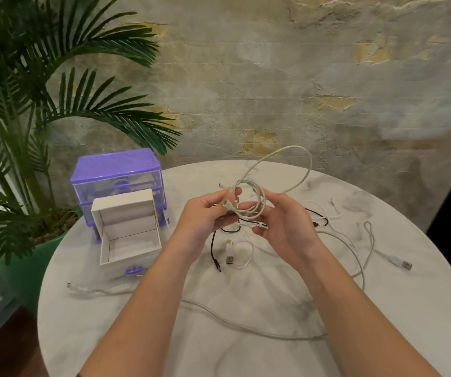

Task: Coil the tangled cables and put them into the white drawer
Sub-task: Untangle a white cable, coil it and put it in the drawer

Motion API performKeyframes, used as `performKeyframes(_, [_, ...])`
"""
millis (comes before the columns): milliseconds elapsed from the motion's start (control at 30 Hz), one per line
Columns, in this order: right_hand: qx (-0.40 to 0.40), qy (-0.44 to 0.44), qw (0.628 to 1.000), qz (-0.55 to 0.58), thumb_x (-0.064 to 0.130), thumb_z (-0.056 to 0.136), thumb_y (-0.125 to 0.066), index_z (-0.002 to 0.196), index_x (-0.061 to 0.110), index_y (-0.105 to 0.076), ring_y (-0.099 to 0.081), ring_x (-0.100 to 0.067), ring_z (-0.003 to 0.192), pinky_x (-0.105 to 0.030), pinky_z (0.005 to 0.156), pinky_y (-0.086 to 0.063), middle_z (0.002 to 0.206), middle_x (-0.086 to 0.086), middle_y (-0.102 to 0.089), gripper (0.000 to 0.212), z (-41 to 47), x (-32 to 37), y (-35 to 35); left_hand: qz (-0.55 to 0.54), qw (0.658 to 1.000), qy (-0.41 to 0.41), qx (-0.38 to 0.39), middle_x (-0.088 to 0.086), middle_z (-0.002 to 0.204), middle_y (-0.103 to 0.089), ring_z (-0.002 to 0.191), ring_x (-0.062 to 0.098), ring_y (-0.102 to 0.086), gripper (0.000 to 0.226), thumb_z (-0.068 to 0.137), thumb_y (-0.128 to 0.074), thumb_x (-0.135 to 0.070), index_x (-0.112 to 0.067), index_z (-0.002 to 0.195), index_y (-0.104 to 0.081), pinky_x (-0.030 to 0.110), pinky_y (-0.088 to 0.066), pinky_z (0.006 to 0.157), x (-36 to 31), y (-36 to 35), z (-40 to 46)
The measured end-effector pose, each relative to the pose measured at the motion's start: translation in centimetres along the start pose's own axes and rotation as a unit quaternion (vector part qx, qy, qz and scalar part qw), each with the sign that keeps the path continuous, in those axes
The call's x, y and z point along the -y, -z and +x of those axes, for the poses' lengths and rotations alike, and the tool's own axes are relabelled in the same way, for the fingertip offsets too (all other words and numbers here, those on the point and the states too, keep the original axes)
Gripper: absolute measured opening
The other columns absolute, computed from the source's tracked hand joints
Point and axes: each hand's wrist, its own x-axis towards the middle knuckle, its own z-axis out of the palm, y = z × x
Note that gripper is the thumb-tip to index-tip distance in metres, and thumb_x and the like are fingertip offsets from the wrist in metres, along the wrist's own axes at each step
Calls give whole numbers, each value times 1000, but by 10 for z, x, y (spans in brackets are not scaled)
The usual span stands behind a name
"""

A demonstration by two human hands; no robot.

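Note:
Above the table's middle I hold a white cable [257, 198] partly wound into small loops. My left hand [208, 216] pinches the loops and the plug end. My right hand [281, 216] grips the coil from the right, and a big free loop arcs up behind it. The white drawer [130, 251] stands pulled out and open, left of my hands. Below my hands lie a black cable [214, 251] and a short white USB cable [239, 254]. More white cables [354, 257] trail across the right and front of the table.
A purple drawer unit [118, 175] stands behind the white drawer on the round marble table [409, 308]. A potted palm [28, 118] fills the left side. A white USB plug [402, 263] lies at the right. A rough wall rises behind.

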Motion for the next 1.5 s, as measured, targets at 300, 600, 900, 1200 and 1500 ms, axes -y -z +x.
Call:
performKeyframes(300, [-66,30,996,-52,-13,77,-70,110,12,-48,-66,-21,77,-31,64,-53,88,-8,-64,47,3,-12,-9,-36,999,16,2,11,101,-73,90,18,-71,24,92,-59,-10,-3,112,-68,22,-56,78,5,2,2])
performKeyframes(600, [-46,-49,964,-258,-13,78,-70,106,3,-68,-64,-18,56,-25,64,-54,77,-9,-67,32,-1,-12,-4,-95,987,-49,-123,4,110,-70,98,12,-67,22,95,-55,-11,-8,114,-66,19,-56,80,-4,20,10])
performKeyframes(900, [-164,-28,857,-488,-13,74,-55,73,25,-63,-62,-27,59,-43,63,-58,70,-2,-61,39,10,-25,16,-204,957,-118,-172,-12,91,-74,83,4,-70,17,97,-52,-8,-10,106,-66,22,-57,79,-22,26,14])
performKeyframes(1200, [-175,-49,773,-608,-4,79,-48,96,24,-68,-57,-19,80,-27,67,-45,87,3,-57,38,8,-19,17,-276,934,-150,-169,-6,105,-70,97,14,-68,23,97,-52,-11,-7,116,-63,24,-55,83,-26,32,17])
performKeyframes(1500, [-113,105,901,-406,49,80,-73,107,30,-66,-59,-2,89,-19,78,-45,94,12,-66,34,2,-19,-17,-147,979,-95,-103,-10,87,-73,85,7,-69,19,95,-53,-12,-10,110,-65,19,-55,79,-3,6,14])
